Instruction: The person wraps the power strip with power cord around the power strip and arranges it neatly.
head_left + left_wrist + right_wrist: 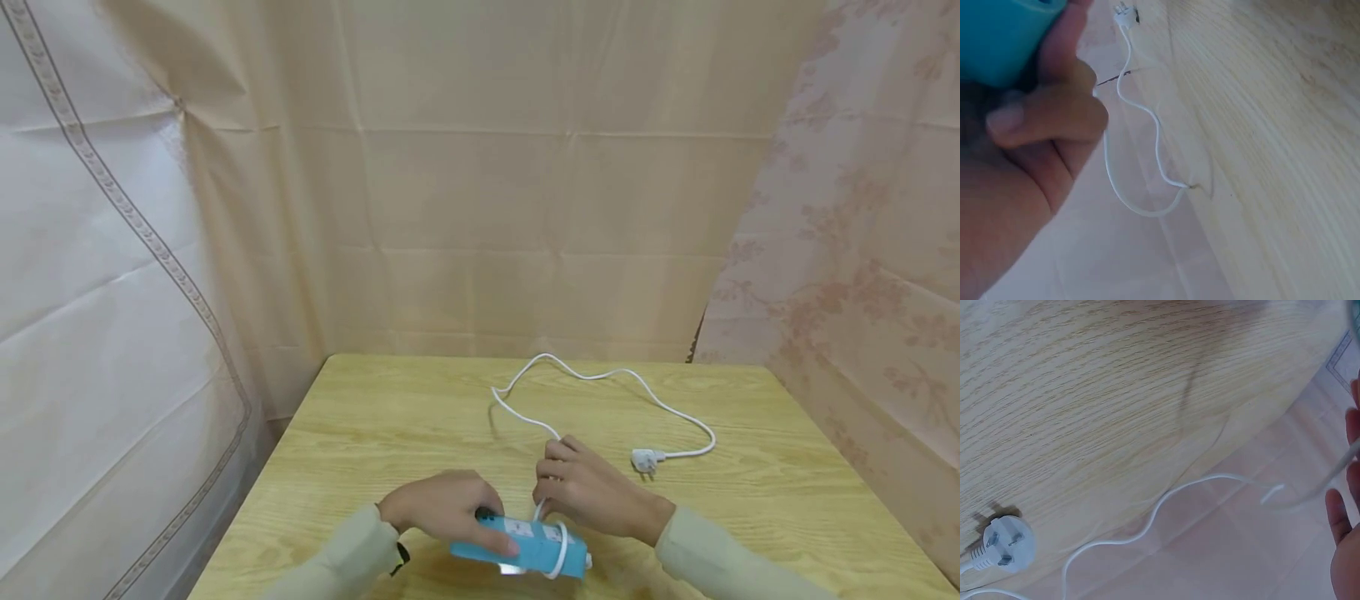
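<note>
A blue power strip (531,543) is gripped by the left hand (450,507) near the table's front edge, the thumb lying over its face. One turn of white cord (562,550) goes around the strip's right part. The right hand (592,492), just beyond and right of the strip, holds the cord in curled fingers. In the left wrist view the left hand (1041,137) curls round the blue strip (1004,37). At the right edge of the right wrist view, the right hand (1344,531) has the cord (1338,465) across its fingers.
The remaining cord (600,377) loops over the far part of the wooden table (375,433) to a white plug (645,460), lying right of the right hand with its prongs showing. Curtains (480,208) hang behind and on both sides.
</note>
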A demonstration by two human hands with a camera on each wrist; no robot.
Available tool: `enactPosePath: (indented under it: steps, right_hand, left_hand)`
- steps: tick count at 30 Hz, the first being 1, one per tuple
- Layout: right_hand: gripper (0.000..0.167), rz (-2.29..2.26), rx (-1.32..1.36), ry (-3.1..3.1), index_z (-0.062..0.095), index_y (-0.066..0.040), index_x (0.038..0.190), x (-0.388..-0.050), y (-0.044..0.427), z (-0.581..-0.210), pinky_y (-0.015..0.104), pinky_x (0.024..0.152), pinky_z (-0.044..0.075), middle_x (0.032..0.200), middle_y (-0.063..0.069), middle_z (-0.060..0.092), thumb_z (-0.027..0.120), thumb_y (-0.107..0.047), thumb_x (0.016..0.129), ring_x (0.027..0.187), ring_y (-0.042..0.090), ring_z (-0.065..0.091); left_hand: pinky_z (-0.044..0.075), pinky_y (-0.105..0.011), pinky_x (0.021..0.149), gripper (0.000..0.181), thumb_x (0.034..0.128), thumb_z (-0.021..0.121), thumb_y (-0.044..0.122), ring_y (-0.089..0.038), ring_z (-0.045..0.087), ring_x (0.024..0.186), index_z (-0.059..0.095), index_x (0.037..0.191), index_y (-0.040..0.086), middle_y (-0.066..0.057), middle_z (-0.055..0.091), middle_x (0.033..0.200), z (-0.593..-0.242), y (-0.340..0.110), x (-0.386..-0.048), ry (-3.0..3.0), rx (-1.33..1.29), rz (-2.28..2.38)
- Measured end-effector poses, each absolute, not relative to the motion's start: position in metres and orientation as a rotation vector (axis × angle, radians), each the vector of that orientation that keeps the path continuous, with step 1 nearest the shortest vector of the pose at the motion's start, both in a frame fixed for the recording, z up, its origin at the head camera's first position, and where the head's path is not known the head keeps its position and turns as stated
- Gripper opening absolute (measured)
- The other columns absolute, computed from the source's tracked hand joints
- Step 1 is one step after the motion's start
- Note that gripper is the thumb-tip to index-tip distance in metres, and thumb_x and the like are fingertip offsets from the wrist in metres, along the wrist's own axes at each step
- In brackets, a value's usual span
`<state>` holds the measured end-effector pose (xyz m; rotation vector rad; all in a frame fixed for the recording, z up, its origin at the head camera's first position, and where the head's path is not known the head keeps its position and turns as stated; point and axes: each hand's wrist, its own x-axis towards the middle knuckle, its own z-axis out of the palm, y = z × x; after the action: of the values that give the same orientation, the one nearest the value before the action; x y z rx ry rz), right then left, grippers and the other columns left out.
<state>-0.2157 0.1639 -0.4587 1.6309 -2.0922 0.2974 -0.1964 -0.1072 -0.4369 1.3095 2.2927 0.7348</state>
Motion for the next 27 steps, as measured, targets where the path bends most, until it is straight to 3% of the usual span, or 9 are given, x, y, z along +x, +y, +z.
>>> enactPosePath:
  steps: [8, 13, 16, 20, 27]
  right_hand:
    - [0.013, 0.236, 1.501, -2.14, 0.073, -0.026, 0.085, -0.217, 0.165, -0.458, 0.027, 0.079, 0.034, 0.082, -0.015, 0.055, 0.084, -0.031, 0.083, 0.083, 0.009, 0.036]
    - [0.018, 0.194, 1.449, -2.171, 0.075, -0.024, 0.087, -0.216, 0.165, -0.456, 0.03, 0.08, 0.036, 0.084, -0.013, 0.056, 0.09, -0.019, 0.078, 0.084, 0.011, 0.037]
    - [0.019, 0.183, 1.415, -2.181, 0.076, -0.023, 0.087, -0.216, 0.165, -0.455, 0.031, 0.081, 0.038, 0.083, -0.012, 0.057, 0.092, -0.02, 0.075, 0.084, 0.011, 0.038]
    - [0.017, 0.183, 1.376, -2.175, 0.076, -0.023, 0.084, -0.217, 0.164, -0.453, 0.032, 0.08, 0.039, 0.081, -0.012, 0.057, 0.091, -0.024, 0.076, 0.082, 0.012, 0.039]
    - [0.013, 0.213, 1.31, -2.187, 0.076, -0.021, 0.083, -0.216, 0.163, -0.451, 0.031, 0.078, 0.038, 0.08, -0.011, 0.058, 0.088, -0.018, 0.08, 0.079, 0.011, 0.039]
  left_hand:
    - [0.024, -0.017, 0.042, 0.045, 0.0935, 0.063, 0.063, 0.003, 0.028, 0.046, 0.058, 0.067, 0.026, 0.019, 0.037, 0.055, -0.436, -0.102, -0.192, 2.553, 1.213, 0.604]
    - [0.019, -0.018, 0.042, 0.048, 0.0923, 0.064, 0.065, 0.001, 0.021, 0.045, 0.056, 0.064, 0.027, 0.018, 0.031, 0.054, -0.437, -0.101, -0.191, 2.638, 1.16, 0.573]
    - [0.018, -0.017, 0.041, 0.051, 0.0921, 0.064, 0.066, 0.002, 0.018, 0.043, 0.054, 0.061, 0.027, 0.018, 0.03, 0.052, -0.438, -0.099, -0.191, 2.685, 1.156, 0.566]
    - [0.02, -0.017, 0.039, 0.053, 0.0908, 0.063, 0.068, 0.003, 0.021, 0.041, 0.053, 0.059, 0.026, 0.02, 0.033, 0.05, -0.439, -0.095, -0.187, 2.76, 1.14, 0.55]
    - [0.028, -0.018, 0.04, 0.054, 0.0907, 0.061, 0.071, 0.002, 0.032, 0.042, 0.058, 0.064, 0.024, 0.017, 0.043, 0.054, -0.437, -0.091, -0.181, 2.871, 1.066, 0.461]
